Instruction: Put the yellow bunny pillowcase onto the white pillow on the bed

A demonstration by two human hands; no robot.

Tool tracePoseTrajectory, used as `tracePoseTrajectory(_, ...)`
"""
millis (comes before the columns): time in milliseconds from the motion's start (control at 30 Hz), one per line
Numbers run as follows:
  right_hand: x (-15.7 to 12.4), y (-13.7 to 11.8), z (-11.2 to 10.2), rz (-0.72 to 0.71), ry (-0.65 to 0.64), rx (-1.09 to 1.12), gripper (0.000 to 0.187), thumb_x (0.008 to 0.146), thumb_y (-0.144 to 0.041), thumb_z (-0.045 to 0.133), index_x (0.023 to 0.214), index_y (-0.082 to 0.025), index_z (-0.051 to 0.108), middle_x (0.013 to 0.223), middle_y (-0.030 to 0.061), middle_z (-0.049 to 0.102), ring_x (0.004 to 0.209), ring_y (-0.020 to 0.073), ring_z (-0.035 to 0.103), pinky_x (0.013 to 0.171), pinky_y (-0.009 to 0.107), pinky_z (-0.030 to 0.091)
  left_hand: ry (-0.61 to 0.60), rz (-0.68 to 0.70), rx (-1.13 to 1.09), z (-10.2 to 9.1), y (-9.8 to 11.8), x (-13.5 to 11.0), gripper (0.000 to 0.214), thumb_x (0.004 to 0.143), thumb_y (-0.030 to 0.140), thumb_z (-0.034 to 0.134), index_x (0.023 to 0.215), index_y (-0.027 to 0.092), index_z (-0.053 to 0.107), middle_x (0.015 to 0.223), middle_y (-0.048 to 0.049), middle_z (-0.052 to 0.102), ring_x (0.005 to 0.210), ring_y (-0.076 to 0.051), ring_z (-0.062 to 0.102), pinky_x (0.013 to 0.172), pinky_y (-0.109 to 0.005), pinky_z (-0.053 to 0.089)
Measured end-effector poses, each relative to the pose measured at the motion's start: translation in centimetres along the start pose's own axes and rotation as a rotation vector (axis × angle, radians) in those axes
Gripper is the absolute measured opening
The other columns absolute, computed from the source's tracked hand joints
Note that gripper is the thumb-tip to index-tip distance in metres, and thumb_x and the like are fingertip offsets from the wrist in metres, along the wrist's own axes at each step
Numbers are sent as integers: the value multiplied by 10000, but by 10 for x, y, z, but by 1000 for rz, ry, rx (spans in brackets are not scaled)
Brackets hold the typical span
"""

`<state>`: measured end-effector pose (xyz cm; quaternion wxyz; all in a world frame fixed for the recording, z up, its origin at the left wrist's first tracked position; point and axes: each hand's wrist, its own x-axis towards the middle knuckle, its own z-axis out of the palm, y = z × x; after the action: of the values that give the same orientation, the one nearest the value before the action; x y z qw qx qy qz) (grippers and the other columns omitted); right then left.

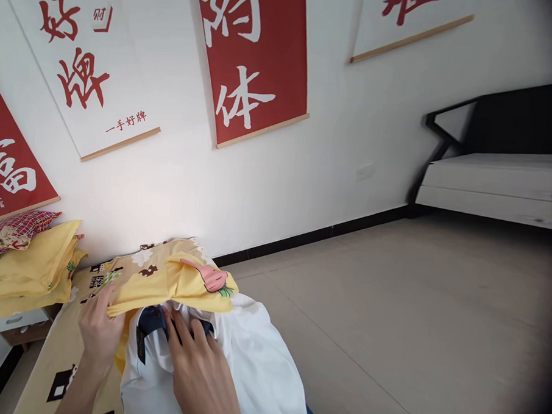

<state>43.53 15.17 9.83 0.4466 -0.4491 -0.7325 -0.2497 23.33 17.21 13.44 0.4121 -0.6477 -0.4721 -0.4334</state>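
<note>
My left hand is closed on the edge of a yellow pillowcase, printed with a pink vegetable with green leaves. Below the pillowcase's edge lies a plump white pillow with a dark blue band and a dark tag at its near end. My right hand grips this end, its fingers bent into the folds. Its fingertips are partly hidden in the white cloth, just under the yellow fabric. The pillow's far end seems covered by the pillowcase; how far in it reaches I cannot tell.
Under the pillow is a bed with a beige patterned sheet. At left, folded yellow bedding and a red checked cushion are stacked beside a small drawer cabinet. A black-framed seat stands far right against the wall.
</note>
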Motion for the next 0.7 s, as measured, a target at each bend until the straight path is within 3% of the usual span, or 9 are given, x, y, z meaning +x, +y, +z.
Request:
tracePoseTrajectory(100,-1,-1,0,9,-17,-28,624,645,41,504,1248,-72,616,1080,97,708,839,231,575,589,338,489,27,24,91,12,-4,-1,306,810,23,505,1039,186,625,821,-41,663,786,-194,615,766,-308,427)
tracePoseTrajectory(267,-2,7,5,25,-43,-58,615,682,41,502,1276,-84,603,1111,110,697,860,233,579,607,332,498,-152,-98,237,20,-9,-15,411,669,-4,461,994,183,630,937,-87,616,914,-272,573,779,-375,390)
tracePoseTrajectory(400,-1,5,6,61,-33,-63,616,674,51,529,1271,-76,611,1109,109,695,842,240,572,617,342,492,-240,-117,111,15,-7,-22,411,618,-37,414,922,194,566,880,-55,620,885,-249,579,772,-368,419)
tracePoseTrajectory(567,9,-20,5,-23,21,5,453,771,-39,562,1217,-58,636,1154,141,673,939,268,557,693,371,474,-86,70,-196,-2,13,3,349,829,-8,461,1105,179,565,956,-62,677,916,-182,646,800,-287,513)
tracePoseTrajectory(700,14,-38,15,-185,60,146,96,866,-156,595,852,-157,690,1011,105,698,901,224,545,688,346,436,2,225,-212,-9,25,20,324,844,-2,569,1129,153,585,924,-78,714,870,-157,672,830,-254,522)
